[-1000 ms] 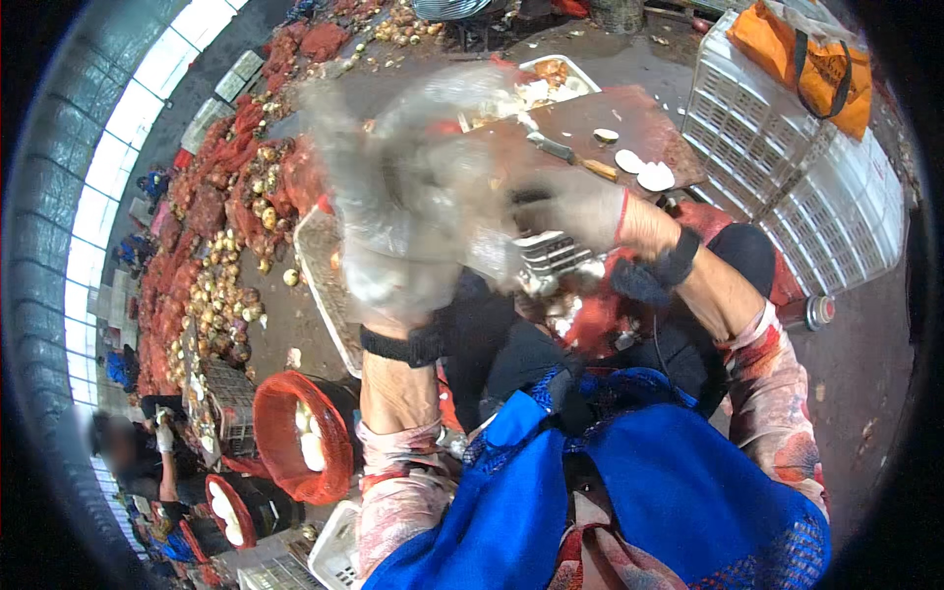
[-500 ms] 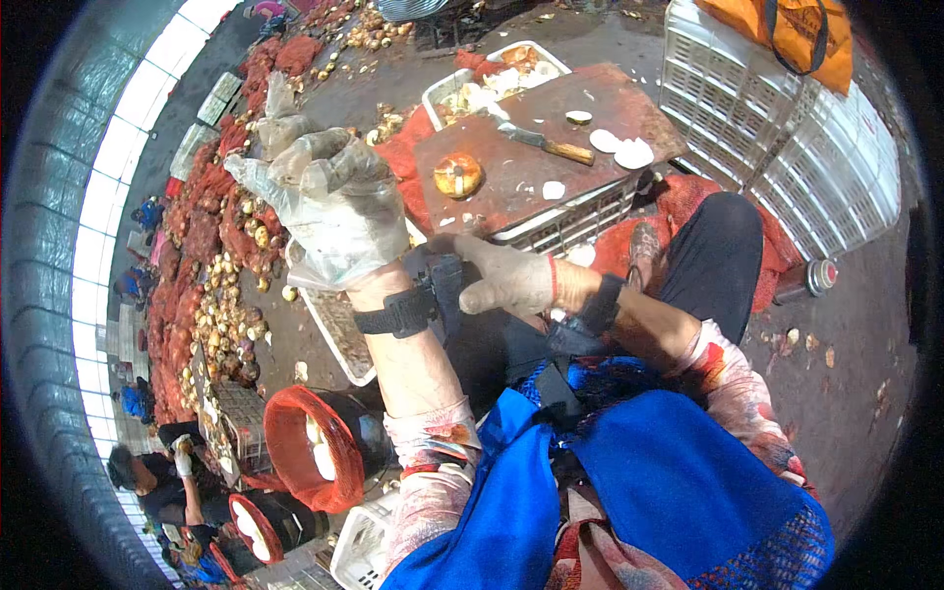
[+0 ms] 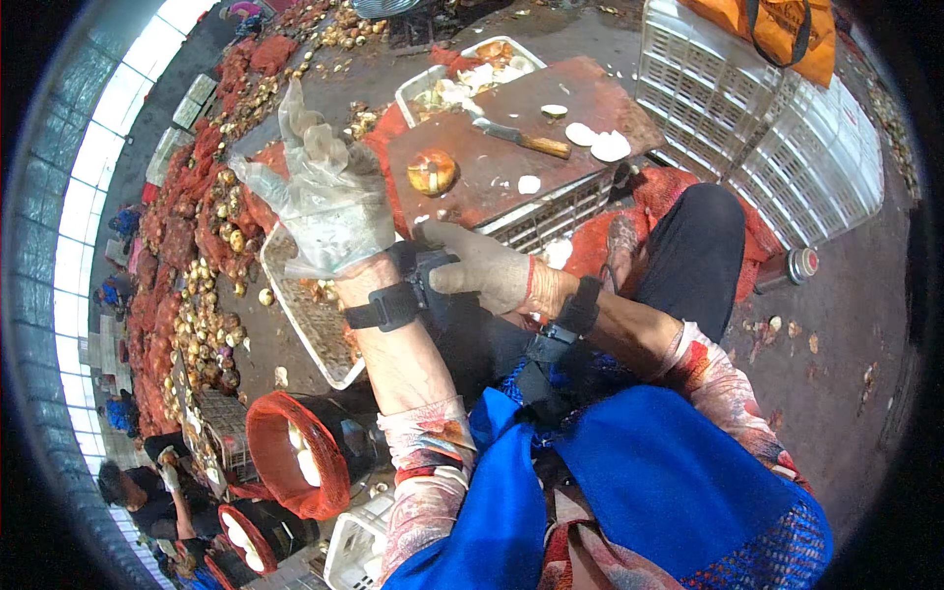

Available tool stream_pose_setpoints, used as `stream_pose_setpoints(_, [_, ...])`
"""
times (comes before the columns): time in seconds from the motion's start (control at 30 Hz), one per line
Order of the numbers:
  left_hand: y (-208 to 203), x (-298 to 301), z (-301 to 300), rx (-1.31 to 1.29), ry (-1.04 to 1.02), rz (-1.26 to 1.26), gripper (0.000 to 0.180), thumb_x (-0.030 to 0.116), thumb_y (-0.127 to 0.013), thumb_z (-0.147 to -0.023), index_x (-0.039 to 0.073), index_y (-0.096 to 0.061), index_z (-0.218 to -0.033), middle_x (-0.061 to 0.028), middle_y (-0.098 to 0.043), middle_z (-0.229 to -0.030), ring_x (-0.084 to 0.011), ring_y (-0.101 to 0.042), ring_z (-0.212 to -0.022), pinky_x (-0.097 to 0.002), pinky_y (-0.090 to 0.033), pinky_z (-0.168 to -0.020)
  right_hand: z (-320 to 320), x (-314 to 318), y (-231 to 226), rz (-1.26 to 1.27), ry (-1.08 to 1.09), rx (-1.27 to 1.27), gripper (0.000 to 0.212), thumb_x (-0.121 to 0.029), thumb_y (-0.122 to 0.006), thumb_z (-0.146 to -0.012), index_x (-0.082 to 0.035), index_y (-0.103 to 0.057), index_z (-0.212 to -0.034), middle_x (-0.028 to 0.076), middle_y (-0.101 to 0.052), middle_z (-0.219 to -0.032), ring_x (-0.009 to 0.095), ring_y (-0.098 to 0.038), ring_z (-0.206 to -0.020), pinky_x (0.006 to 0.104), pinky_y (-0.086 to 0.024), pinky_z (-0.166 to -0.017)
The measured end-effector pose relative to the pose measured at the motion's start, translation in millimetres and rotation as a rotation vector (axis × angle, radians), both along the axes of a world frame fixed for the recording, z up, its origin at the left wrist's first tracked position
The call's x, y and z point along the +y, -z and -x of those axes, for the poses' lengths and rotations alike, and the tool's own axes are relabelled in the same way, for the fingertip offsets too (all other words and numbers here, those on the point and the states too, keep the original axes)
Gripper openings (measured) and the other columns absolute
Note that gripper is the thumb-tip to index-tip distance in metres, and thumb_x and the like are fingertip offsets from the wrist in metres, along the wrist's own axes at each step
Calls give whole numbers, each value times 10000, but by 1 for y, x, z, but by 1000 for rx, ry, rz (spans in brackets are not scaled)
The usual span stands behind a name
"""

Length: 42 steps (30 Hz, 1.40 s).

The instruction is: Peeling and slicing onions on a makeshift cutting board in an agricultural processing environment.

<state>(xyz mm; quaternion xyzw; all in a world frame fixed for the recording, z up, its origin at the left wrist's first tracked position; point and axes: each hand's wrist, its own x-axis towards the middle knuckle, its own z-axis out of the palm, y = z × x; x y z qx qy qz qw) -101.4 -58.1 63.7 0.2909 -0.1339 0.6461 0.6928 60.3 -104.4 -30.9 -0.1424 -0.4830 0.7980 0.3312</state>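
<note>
My left hand (image 3: 329, 202) is raised, in a clear plastic glove over a pale one. Its fingers are spread and hold nothing. A black strap (image 3: 383, 307) circles my left wrist and carries a dark, boxy device (image 3: 433, 270). My right hand (image 3: 482, 267), in a grey knitted glove with a red cuff edge, grips that device with fingers and thumb. Beyond my hands, a brown-skinned onion (image 3: 432, 172) sits on a worn board (image 3: 472, 206). A knife (image 3: 521, 138) with a wooden handle lies there beside white onion pieces (image 3: 610, 146).
The board rests on a white crate (image 3: 560, 211). Behind it stands a tub (image 3: 405, 93) of onion scraps. Tall white crates (image 3: 718, 108) with an orange bag (image 3: 792, 39) are at right. A red-mesh-lined bucket (image 3: 285, 492) stands lower left, near another person (image 3: 147, 492).
The view has shifted slightly, moving the board and crates left in the picture. My left fingers have straightened and spread. My right hand stays at the left wrist device.
</note>
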Motion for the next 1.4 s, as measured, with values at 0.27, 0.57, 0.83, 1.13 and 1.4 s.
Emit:
stream_pose_setpoints(0.27, [8, 1, -30, 1408, -1131, 167, 418, 295, -523, -928, 34, -555, -1253, -129, -614, -1131, -212, -585, -1042, -326, -500, -828, 13, 8, 3, -38, 61, -169, 729, -179, -716, -770, 63, -351, -1353, 173, -523, -1248, 213, -484, -1149, 315, -402, -959])
stream_pose_setpoints(0.57, [20, 40, 47, 1638, -972, 210, 319, 183, -501, -931, 82, -616, -1211, -14, -647, -1070, -106, -594, -797, -246, -476, -688, -41, 91, 1, -539, 284, -810, 485, -323, -648, -806, -5, -582, -1166, 149, -637, -1089, 211, -614, -971, 321, -471, -843])
stream_pose_setpoints(0.83, [117, 147, 117, 2413, -649, -174, 278, 245, -588, -869, 34, -664, -1033, -101, -679, -899, -203, -612, -749, -324, -479, -692, -83, 191, 66, -760, 525, -1500, 350, -286, -562, -814, -128, -625, -1120, 149, -649, -1051, 342, -621, -950, 427, -492, -808])
stream_pose_setpoints(1.13, [158, 149, 96, 2407, -676, -736, 736, -4, -627, -643, 7, -421, -1350, -224, -504, -1306, -350, -494, -1203, -389, -391, -1032, -63, 214, 53, -595, 306, -1410, 356, -274, -545, -821, -111, -623, -1127, 196, -648, -1024, 367, -621, -956, 425, -489, -802])
stream_pose_setpoints(1.4, [159, 168, 58, 2240, -706, -758, 886, 17, -716, -509, 29, -435, -1348, -212, -532, -1278, -360, -509, -1185, -376, -406, -1026, -63, 165, 47, -314, 130, -986, 328, -302, -551, -882, -47, -574, -1086, 61, -596, -842, 143, -580, -748, 301, -485, -661])
